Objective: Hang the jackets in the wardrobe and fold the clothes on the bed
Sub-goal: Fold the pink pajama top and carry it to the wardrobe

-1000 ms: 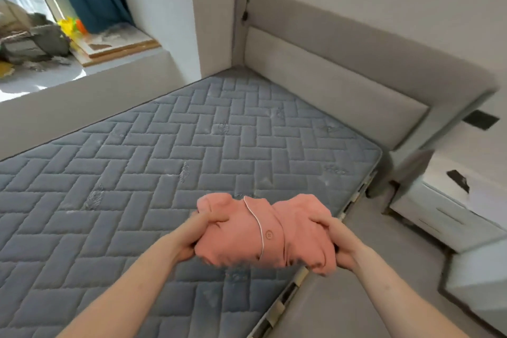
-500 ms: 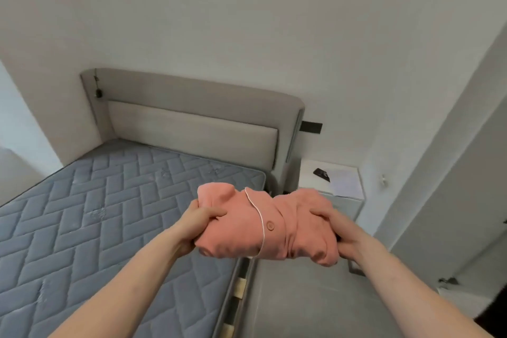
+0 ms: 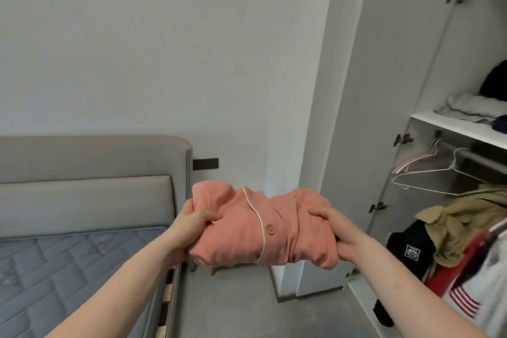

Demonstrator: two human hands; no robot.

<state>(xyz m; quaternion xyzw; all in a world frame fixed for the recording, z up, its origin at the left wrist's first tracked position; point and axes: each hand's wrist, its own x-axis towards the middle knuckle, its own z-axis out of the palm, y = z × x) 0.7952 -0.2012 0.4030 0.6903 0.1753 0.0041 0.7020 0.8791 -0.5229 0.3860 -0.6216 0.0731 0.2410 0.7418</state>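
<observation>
Left hand [image 3: 193, 221] clamped on the left end of a folded salmon-pink cotton pyjama top with white piping and one button [image 3: 263, 228], thumb on top, fingers curled beneath. Right hand [image 3: 333, 228] gripping the right end the same way. Bundle held level in the air, touching no surface, above bare grey floor [image 3: 233, 304] between the right edge of the grey quilted mattress [image 3: 68, 263] and the open white wardrobe [image 3: 452, 129]. Open floor below and ahead; white wall behind. Forearms stretched forward, converging on the bundle, wrists roughly level.

Compared with half a second ago: view swung right, most of the mattress and grey padded headboard [image 3: 90, 167] slid off to the left, wardrobe interior now in sight; grip on the bundle unchanged.

Inside the wardrobe: folded pale and dark clothes on the shelf [image 3: 466, 129], empty wire hangers [image 3: 428, 175] on the rail below, a tan jacket [image 3: 463, 219] and other garments hanging at the right edge.
</observation>
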